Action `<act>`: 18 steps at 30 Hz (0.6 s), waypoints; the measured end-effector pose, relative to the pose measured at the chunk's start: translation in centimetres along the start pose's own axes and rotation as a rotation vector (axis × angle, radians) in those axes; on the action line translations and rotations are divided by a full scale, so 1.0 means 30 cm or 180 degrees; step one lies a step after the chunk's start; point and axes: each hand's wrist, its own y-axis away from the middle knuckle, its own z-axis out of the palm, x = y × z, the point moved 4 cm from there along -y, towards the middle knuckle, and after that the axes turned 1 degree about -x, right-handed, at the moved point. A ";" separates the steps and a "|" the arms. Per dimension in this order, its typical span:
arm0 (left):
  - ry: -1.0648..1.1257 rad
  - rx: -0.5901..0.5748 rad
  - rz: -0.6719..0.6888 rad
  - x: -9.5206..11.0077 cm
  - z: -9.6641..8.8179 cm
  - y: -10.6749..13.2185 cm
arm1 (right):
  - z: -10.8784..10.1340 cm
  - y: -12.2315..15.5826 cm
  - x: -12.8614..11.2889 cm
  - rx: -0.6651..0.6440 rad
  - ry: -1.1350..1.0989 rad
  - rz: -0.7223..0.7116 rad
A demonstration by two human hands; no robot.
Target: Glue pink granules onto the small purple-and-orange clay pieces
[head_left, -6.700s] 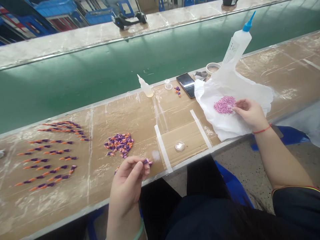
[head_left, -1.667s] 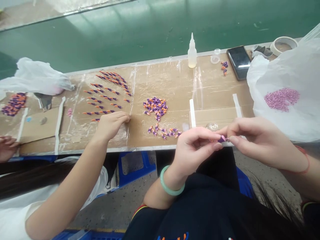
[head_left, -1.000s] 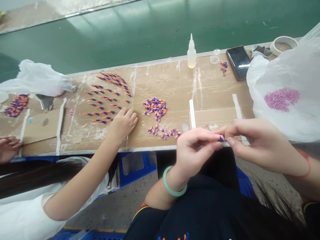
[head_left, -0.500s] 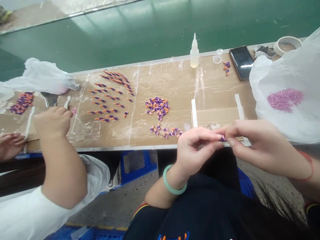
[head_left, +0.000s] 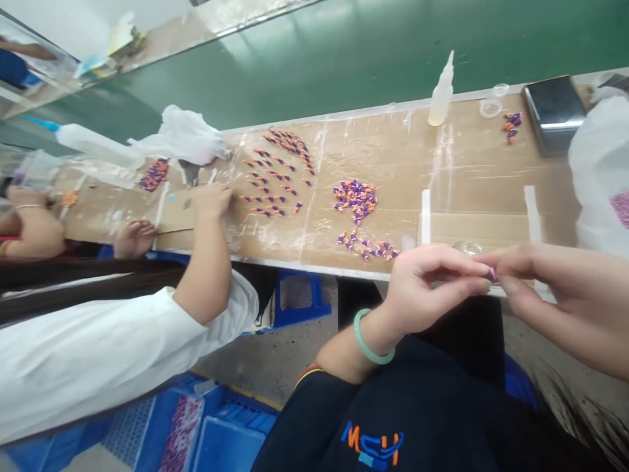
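My left hand and my right hand meet fingertip to fingertip in front of the bench edge, both pinched on one small purple piece. A heap of purple and orange pieces lies on the cardboard-covered bench, with a short row of the same pieces nearer me. Further left, rows of joined purple and orange strips are laid out. A small clear dish sits just behind my fingers.
A co-worker in white sits at my left, one hand on the bench by the strips. A small glue bottle, a clear cup, a phone and a white plastic bag stand at the right. Blue crates sit on the floor.
My view has swung left and tilted, so the bench contents sit further right. My hands stay pinched together on the purple piece. The co-worker's hand moved from the strips to the cardboard sheet beside them.
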 end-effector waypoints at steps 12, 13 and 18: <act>-0.0188 0.0145 -0.0025 0.015 -0.046 0.017 | 0.026 -0.042 -0.038 -0.0028 -0.0161 -0.0087; -0.0203 0.0143 0.0001 0.020 -0.049 0.016 | 0.027 -0.044 -0.041 -0.0040 -0.0202 -0.0071; -0.0207 0.0172 -0.0126 0.013 -0.041 0.019 | 0.033 -0.051 -0.045 -0.0069 -0.0267 -0.0019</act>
